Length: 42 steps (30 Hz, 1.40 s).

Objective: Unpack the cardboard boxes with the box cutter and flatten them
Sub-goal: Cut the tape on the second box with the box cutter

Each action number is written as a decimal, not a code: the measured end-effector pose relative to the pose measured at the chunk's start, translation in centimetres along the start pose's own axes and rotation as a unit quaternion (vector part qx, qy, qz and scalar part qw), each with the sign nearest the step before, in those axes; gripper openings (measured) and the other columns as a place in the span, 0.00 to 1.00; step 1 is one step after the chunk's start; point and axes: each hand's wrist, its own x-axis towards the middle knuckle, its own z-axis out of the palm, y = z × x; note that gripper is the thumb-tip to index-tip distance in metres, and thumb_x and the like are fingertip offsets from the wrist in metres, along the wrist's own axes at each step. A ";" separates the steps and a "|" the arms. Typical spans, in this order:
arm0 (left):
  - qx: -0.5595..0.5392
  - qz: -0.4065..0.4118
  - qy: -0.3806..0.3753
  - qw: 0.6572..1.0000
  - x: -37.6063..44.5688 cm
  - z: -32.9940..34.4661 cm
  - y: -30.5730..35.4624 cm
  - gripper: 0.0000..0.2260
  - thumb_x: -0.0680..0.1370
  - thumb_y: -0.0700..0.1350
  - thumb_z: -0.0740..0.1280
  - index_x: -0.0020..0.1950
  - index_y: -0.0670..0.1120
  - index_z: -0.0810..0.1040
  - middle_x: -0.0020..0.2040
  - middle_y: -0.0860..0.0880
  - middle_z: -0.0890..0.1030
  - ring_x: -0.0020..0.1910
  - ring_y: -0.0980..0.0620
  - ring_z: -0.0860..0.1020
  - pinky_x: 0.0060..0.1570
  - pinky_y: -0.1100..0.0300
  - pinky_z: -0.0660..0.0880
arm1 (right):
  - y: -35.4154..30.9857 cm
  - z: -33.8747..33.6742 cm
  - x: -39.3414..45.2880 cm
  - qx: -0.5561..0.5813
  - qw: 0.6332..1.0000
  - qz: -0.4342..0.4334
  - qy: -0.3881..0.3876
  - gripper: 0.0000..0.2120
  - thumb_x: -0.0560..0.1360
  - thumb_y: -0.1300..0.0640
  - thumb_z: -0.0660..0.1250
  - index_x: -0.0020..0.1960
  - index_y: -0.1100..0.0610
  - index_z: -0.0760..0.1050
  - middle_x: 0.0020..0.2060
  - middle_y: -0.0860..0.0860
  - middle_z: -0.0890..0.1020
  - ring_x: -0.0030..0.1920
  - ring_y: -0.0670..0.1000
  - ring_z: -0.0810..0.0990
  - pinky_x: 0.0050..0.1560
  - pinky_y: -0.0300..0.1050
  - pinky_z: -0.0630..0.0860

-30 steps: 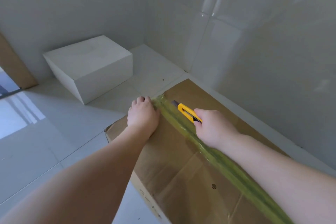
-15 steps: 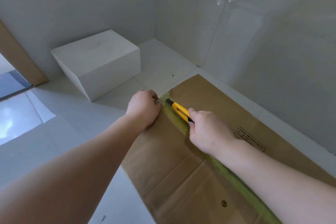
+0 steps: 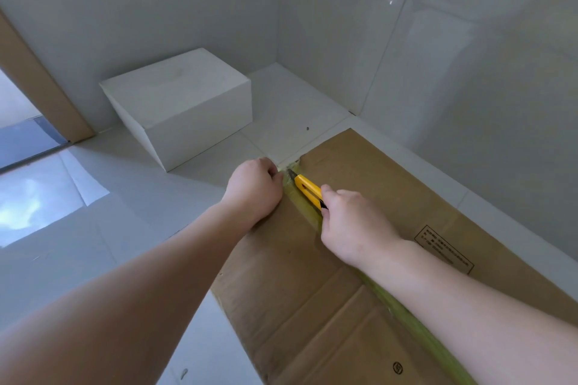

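Right hand (image 3: 355,228) grips the yellow box cutter (image 3: 308,190), fingers curled round the handle, blade tip down on the green tape seam (image 3: 305,211) near the far end of the cardboard box (image 3: 369,184). Left hand (image 3: 255,187) sits just beside it on the left flap, fingers curled over the box's far edge, holding it down; I can't tell how hard it presses. Both hands nearly touch across the seam.

I see the box lying on the tiled floor (image 3: 109,244), long side close to the right wall (image 3: 469,72), tape running down its middle toward me. Printed label (image 3: 444,249) on the right flap, small round mark (image 3: 397,368) on the near panel.

White block (image 3: 184,103) stands beyond, near the corner, apart from the box. Wooden door frame (image 3: 40,84) at far left.
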 end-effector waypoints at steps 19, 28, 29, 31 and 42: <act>-0.010 0.029 0.055 0.998 -0.5 1.0 -0.4 0.09 0.78 0.46 0.59 0.45 0.46 0.78 0.44 0.48 0.76 0.45 0.48 0.72 0.40 0.59 0.65 | -0.3 0.6 -0.1 -0.007 0.999 -0.018 0.038 0.24 0.78 0.59 0.57 0.74 0.58 0.60 0.53 0.53 0.77 0.46 0.54 0.77 0.37 0.43 0.67; 0.024 0.032 0.056 0.998 -0.4 1.1 -0.3 0.09 0.77 0.46 0.58 0.43 0.45 0.75 0.42 0.47 0.75 0.44 0.45 0.73 0.41 0.55 0.69 | -2.2 -0.6 1.8 -0.055 0.998 0.004 0.001 0.14 0.78 0.59 0.59 0.63 0.60 0.67 0.41 0.52 0.71 0.34 0.51 0.69 0.25 0.40 0.56; 0.024 0.032 0.058 0.998 -0.3 1.2 -0.3 0.09 0.77 0.46 0.58 0.43 0.45 0.75 0.42 0.47 0.76 0.44 0.45 0.73 0.42 0.55 0.69 | -2.0 -0.7 1.5 -0.055 0.998 0.006 -0.003 0.13 0.78 0.59 0.59 0.63 0.60 0.67 0.40 0.51 0.71 0.33 0.50 0.69 0.25 0.39 0.57; 0.023 0.033 0.060 0.997 -0.3 1.2 -0.3 0.08 0.77 0.46 0.58 0.44 0.46 0.75 0.44 0.48 0.76 0.45 0.45 0.74 0.43 0.55 0.69 | -1.4 -0.9 0.7 -0.052 0.998 0.015 -0.015 0.13 0.78 0.60 0.59 0.62 0.59 0.67 0.40 0.50 0.71 0.31 0.48 0.68 0.25 0.39 0.58; 0.020 0.033 0.070 0.997 -0.3 0.9 -0.2 0.06 0.77 0.46 0.58 0.41 0.50 0.71 0.42 0.52 0.73 0.41 0.50 0.68 0.43 0.56 0.63 | -0.3 -2.0 0.9 0.033 0.997 0.045 -0.055 0.07 0.77 0.59 0.60 0.54 0.57 0.73 0.37 0.52 0.75 0.35 0.55 0.75 0.29 0.43 0.70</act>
